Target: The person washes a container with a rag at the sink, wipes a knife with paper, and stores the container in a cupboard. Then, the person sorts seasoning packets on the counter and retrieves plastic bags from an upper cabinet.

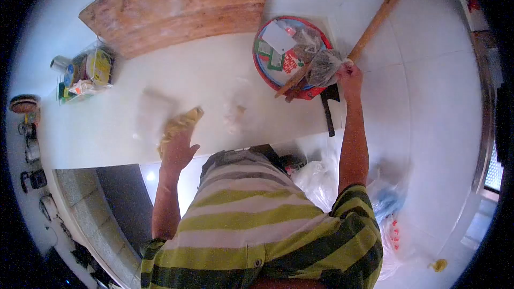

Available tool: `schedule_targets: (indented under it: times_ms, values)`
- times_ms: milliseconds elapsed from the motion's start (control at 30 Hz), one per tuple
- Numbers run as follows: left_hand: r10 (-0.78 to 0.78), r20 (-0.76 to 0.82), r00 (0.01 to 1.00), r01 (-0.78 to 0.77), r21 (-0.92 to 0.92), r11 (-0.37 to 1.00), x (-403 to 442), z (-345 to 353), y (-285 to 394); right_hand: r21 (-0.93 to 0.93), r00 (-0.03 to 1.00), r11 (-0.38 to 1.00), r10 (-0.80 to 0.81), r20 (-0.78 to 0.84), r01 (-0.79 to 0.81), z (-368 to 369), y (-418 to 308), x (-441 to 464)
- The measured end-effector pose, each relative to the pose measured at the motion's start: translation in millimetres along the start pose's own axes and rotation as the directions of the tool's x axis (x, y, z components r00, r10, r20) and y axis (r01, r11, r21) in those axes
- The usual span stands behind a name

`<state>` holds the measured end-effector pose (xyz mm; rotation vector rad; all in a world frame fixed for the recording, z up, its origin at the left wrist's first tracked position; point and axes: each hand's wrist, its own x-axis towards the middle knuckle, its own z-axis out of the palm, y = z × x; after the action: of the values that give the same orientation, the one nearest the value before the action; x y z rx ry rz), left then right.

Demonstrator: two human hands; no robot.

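My left hand point(178, 150) is on a crumpled yellowish cloth point(181, 124) on the white countertop point(214, 96); its fingers are partly hidden by the cloth and the thumb sticks out to the right. My right hand point(350, 77) is closed on the gathered neck of a clear plastic bag point(324, 68) with dark contents. This bag is over the right side of a round red-rimmed tray point(261, 72). A white card point(277, 37), another clear bag point(307, 44) and wooden sticks point(292, 83) are in the tray.
A large wooden board point(182, 8) leans at the back. A wire basket of packets point(88, 75) stands at left. A dark-handled cleaver point(329, 109) lies beside the tray, and a long wooden pole point(380, 16) slants at right. Plastic bags point(318, 182) are below the counter.
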<state>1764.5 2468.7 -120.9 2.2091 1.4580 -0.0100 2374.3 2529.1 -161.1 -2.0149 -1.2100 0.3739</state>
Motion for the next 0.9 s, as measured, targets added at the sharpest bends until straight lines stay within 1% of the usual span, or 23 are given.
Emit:
schedule_targets:
  times_ms: [33,67,100,133,167,200,267,300,333,400,433,467,500,567,600,633,667,700,733,767,833,867,900]
  values:
    - [0.048,-0.082,0.995,-0.049,-0.004,0.999,-8,16,-4,0.001,1.000,1.000,-0.003,0.014,0.003,0,-9,1]
    - [0.034,-0.080,0.996,-0.035,-0.007,0.999,-14,22,1,0.088,1.000,0.996,0.009,0.024,-0.011,-4,-33,1]
    - [-0.041,-0.005,0.999,0.041,-0.057,0.998,-21,28,11,0.177,0.999,0.984,0.024,0.041,-0.031,-3,-43,5]
    - [-0.105,0.065,0.992,0.111,-0.098,0.989,-26,34,16,0.185,0.998,0.982,0.020,0.052,-0.029,3,-42,13]
    - [-0.144,0.084,0.986,0.148,-0.054,0.987,-36,47,18,0.060,0.993,0.993,-0.108,0.044,0.105,10,-42,23]
    - [-0.202,0.132,0.971,0.211,-0.057,0.976,-45,59,21,-0.063,0.972,0.970,-0.232,0.047,0.235,16,-40,30]
    - [-0.313,0.254,0.915,0.345,-0.094,0.934,-47,57,45,-0.038,0.964,0.964,-0.261,0.056,0.263,23,-58,32]
    - [-0.296,0.237,0.925,0.327,-0.103,0.939,-53,71,44,-0.024,0.955,0.956,-0.290,0.061,0.292,26,-66,33]
    - [-0.315,0.235,0.920,0.351,-0.130,0.927,-51,69,55,-0.012,0.952,0.954,-0.297,0.068,0.298,30,-67,37]
    - [-0.347,0.228,0.910,0.386,-0.157,0.909,-49,64,80,0.028,0.900,0.907,-0.420,0.114,0.419,39,-67,44]
    - [-0.360,0.177,0.916,0.390,-0.182,0.903,-48,57,94,0.035,0.899,0.907,-0.421,0.123,0.420,46,-67,43]
    - [-0.374,0.127,0.919,0.393,-0.207,0.896,-48,55,103,0.079,0.893,0.906,-0.423,0.155,0.416,57,-67,40]
    - [-0.374,0.129,0.918,0.394,-0.204,0.896,-48,57,108,0.117,0.889,0.906,-0.421,0.179,0.406,66,-65,33]
    - [-0.396,0.117,0.911,0.410,-0.150,0.900,-49,60,118,0.093,0.840,0.895,-0.443,0.312,0.437,86,-63,14]
    - [-0.388,0.118,0.914,0.403,-0.146,0.904,-48,61,121,-0.059,0.796,0.897,-0.355,0.491,0.437,97,-66,6]
    - [-0.395,0.150,0.906,0.416,-0.147,0.898,-49,61,124,-0.206,0.731,0.866,-0.232,0.641,0.456,104,-68,0]
    - [-0.402,0.181,0.898,0.429,-0.147,0.891,-49,59,125,-0.209,0.737,0.867,-0.231,0.636,0.452,110,-60,-7]
    - [-0.411,0.210,0.887,0.443,-0.145,0.884,-50,56,125,-0.073,0.700,0.858,-0.362,0.616,0.508,116,-50,-16]
    - [-0.362,0.142,0.921,0.380,-0.135,0.915,-52,61,119,0.063,0.655,0.825,-0.490,0.576,0.562,121,-45,-19]
    - [-0.360,0.135,0.923,0.377,-0.130,0.917,-53,64,113,0.065,0.658,0.824,-0.494,0.568,0.563,126,-41,-17]
    - [-0.380,0.123,0.917,0.395,-0.138,0.908,-51,55,115,0.095,0.758,0.874,-0.464,0.458,0.477,132,-38,-11]
    - [-0.366,0.100,0.925,0.376,-0.100,0.921,-50,53,114,0.089,0.786,0.873,-0.473,0.397,0.480,126,-42,2]
    - [-0.368,0.101,0.924,0.377,-0.098,0.921,-48,52,114,-0.018,0.850,0.911,-0.377,0.367,0.412,119,-45,16]
